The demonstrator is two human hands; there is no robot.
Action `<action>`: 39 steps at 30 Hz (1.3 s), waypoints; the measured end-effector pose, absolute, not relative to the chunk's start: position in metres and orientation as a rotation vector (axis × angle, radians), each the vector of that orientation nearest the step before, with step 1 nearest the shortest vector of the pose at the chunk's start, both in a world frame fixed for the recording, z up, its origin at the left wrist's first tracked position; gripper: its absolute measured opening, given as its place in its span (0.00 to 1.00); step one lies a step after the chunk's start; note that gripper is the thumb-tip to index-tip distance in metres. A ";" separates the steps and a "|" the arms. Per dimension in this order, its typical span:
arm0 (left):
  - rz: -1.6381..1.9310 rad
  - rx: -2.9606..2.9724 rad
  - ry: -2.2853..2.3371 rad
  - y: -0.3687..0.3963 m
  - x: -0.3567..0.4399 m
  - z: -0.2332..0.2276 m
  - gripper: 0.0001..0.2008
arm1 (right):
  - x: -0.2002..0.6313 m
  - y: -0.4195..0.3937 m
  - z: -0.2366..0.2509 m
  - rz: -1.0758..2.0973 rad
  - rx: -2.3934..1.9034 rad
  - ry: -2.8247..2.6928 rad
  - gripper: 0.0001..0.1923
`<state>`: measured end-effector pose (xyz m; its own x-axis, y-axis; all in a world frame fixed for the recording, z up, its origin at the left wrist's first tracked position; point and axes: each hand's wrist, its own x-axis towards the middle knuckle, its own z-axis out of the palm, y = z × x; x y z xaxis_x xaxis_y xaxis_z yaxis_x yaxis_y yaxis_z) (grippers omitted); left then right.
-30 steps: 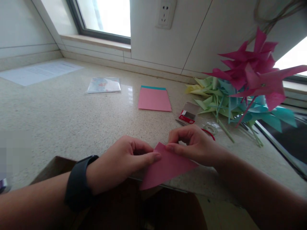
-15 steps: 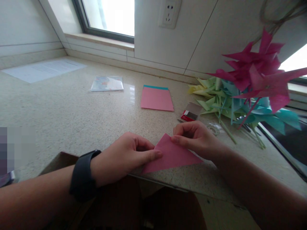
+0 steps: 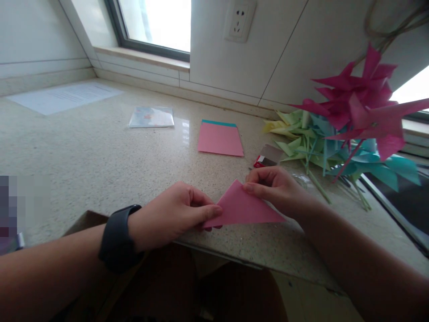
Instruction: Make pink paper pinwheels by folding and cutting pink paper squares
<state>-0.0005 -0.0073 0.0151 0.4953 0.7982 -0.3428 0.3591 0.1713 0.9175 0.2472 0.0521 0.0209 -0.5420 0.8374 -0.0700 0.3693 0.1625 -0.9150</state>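
Note:
A sheet of pink paper (image 3: 246, 208), folded into a triangle, is held between both hands near the counter's front edge. My left hand (image 3: 182, 210), with a dark watch on its wrist, pinches the left corner with the thumb on top and fingers underneath. At the upper right slope, close to the peak, my right hand (image 3: 276, 188) grips the paper between thumb and bent fingers. Beyond the triangle lies a stack of square paper (image 3: 220, 139), pink on top with a blue-green strip showing at its back edge.
Paper pinwheels (image 3: 365, 107) in pink, green, yellow and blue lie at the right. A small red and clear pack (image 3: 266, 156) is behind my right hand. Farther left are a clear plastic packet (image 3: 152, 117) and a printed sheet (image 3: 67, 96). A socket (image 3: 240, 20) is on the wall.
My left hand has slid down to the paper's left corner, its fingers now under it. The triangle has turned slightly, its long edge more level, and its peak has moved up and right.

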 end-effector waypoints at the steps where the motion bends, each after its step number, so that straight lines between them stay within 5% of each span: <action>1: 0.423 1.428 1.089 -0.007 0.000 0.015 0.21 | 0.247 0.053 0.021 1.359 -1.137 -1.999 0.19; 24: 0.414 1.144 1.042 -0.006 -0.002 0.016 0.14 | 0.261 0.065 0.019 1.441 -1.201 -1.899 0.20; 39: 0.525 1.395 1.050 -0.006 -0.001 0.010 0.20 | 0.260 0.062 0.018 1.478 -1.167 -1.861 0.19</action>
